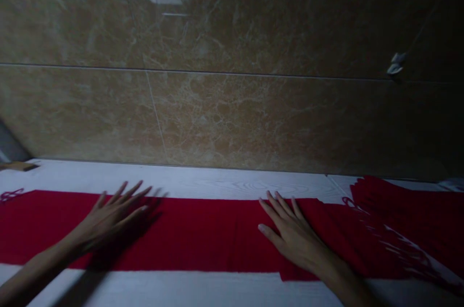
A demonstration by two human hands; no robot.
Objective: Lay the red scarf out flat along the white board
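A long strip of red cloth lies flat across the white wood-grain surface, running from the left edge towards the right. My left hand is over its left part with fingers spread; a shadow beside it suggests a slight gap above the cloth. On the right part, my right hand rests flat with fingers apart, close to a fold or overlap in the fabric. Loose red threads show at the strip's far left end. Neither hand grips anything.
More red fabric with a fringed edge is heaped at the right. Behind the white surface rises a brown marbled tile wall, with a small pale fitting on it. A flat brown piece lies at the far left.
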